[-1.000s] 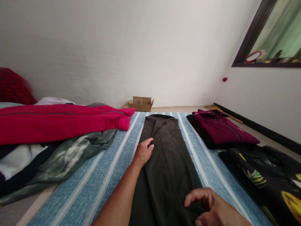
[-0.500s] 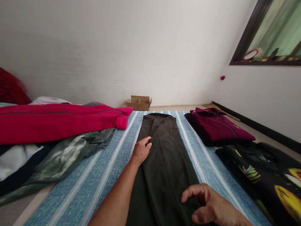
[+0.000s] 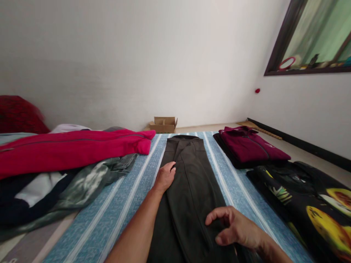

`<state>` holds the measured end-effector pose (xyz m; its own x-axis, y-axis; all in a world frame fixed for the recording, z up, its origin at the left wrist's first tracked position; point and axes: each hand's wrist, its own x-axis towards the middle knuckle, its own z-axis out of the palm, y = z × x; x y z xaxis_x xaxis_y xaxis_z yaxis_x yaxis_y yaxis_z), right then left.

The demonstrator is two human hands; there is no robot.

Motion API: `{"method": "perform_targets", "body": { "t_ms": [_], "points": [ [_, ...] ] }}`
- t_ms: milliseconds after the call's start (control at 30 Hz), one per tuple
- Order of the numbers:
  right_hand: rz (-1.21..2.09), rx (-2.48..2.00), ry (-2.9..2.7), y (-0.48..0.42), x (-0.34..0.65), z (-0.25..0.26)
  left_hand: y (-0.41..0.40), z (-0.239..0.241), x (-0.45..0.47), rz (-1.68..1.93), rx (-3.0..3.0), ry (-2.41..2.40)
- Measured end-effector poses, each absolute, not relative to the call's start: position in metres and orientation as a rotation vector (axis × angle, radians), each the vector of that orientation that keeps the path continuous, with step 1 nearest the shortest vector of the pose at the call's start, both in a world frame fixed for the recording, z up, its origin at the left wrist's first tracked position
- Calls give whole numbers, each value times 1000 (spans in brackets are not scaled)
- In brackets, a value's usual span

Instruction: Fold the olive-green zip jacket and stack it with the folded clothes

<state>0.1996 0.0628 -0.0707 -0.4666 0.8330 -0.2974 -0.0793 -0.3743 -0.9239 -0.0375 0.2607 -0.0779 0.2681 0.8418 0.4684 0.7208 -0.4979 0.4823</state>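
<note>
A dark grey long-sleeved top (image 3: pixel 192 182) lies folded lengthwise into a narrow strip, its collar end pointing away from me. One sleeve runs down along its length. My left hand (image 3: pixel 166 176) rests on the strip's left edge, about halfway up, fingers lying on the cloth. Over the near right edge is my right hand (image 3: pixel 233 228), thumb and bent index finger apart with nothing between them. I cannot tell whether its fingertips touch the cloth. The near end of the top runs out of view.
A blue striped sheet (image 3: pixel 115 204) lies underneath. On the left are a pink zip garment (image 3: pixel 82 148) and a camouflage garment (image 3: pixel 90 186) in a pile. Folded maroon (image 3: pixel 252 146) and black printed (image 3: pixel 307 201) tops lie right. A cardboard box (image 3: pixel 164 126) stands by the wall.
The view has shifted slightly. My right hand has moved a little left and farther up over the top. My left hand stays at the same spot on the cloth.
</note>
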Motion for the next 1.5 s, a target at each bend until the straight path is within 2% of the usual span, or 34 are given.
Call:
{"method": "perform_targets", "body": {
  "t_ms": [400,700,1500],
  "points": [
    [1944,-1012,-1174,64,196,-68,234,-33,14,553,2579,1777],
    [1972,-948,-1142,63,197,-67,240,-55,48,100,2483,1825],
    [2093,-999,-1206,62,205,-65,241,-66,46,123,2508,1845]
  ]
}}
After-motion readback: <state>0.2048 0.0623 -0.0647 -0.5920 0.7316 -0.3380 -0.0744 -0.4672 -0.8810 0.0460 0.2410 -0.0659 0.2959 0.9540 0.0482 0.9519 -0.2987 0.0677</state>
